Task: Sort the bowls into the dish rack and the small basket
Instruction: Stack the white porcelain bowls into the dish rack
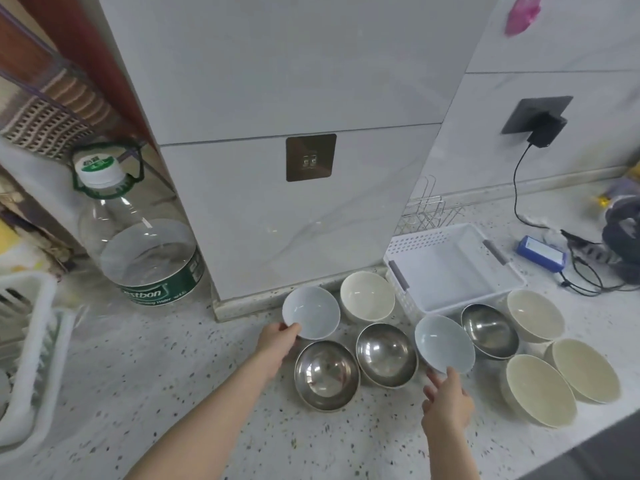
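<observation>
Several bowls stand on the speckled counter. My left hand [277,341] pinches the near rim of a pale blue bowl [311,311]. My right hand [446,398] reaches up to a second pale blue bowl [445,342], with straight fingers touching its near rim. Three steel bowls [327,374] [386,355] [490,330] sit among them. Cream bowls stand behind [367,299] and to the right [535,315] [538,389] [585,370]. The small white basket [450,268] is behind the bowls. The white dish rack [31,341] is at the far left edge.
A large clear water bottle [138,233] stands left of the tiled pillar [294,133]. A wire rack [429,213] sits behind the basket. Cables, a blue box [540,254] and a dark device [623,233] crowd the back right. The counter edge runs along the lower right.
</observation>
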`<state>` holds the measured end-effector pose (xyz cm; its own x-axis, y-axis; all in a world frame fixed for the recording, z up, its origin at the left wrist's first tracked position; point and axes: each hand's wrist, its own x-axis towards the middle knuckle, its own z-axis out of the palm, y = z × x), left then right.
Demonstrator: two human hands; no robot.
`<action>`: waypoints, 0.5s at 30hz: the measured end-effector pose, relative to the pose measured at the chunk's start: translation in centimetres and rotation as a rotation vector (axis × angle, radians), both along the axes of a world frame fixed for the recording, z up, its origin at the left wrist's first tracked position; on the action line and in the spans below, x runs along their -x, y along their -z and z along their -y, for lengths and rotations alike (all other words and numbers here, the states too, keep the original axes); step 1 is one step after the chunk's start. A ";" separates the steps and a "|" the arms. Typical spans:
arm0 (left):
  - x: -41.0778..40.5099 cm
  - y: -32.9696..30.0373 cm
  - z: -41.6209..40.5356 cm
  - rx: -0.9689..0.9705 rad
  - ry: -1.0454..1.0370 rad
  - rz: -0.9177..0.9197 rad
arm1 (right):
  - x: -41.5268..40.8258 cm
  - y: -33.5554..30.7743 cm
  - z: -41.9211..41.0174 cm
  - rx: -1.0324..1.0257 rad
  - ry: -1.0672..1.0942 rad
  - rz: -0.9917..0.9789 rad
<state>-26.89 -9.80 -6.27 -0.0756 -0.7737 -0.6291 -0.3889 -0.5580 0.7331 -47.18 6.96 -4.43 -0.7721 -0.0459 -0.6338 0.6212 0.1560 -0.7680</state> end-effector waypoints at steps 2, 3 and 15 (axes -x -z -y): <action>0.1 0.2 0.2 -0.011 0.004 0.000 | 0.0 0.0 0.1 0.006 -0.007 -0.019; 0.1 0.2 0.3 -0.014 0.000 0.000 | 0.0 0.0 0.1 0.011 -0.011 -0.026; -2.4 -0.8 -0.5 0.126 -0.122 -0.024 | 0.6 0.3 0.5 -0.008 -0.017 0.015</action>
<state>-24.45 -9.29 -5.49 0.0094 -0.8508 -0.5255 -0.3053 -0.5028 0.8087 -47.82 6.46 -4.71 -0.7616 -0.0542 -0.6457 0.6297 0.1729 -0.7573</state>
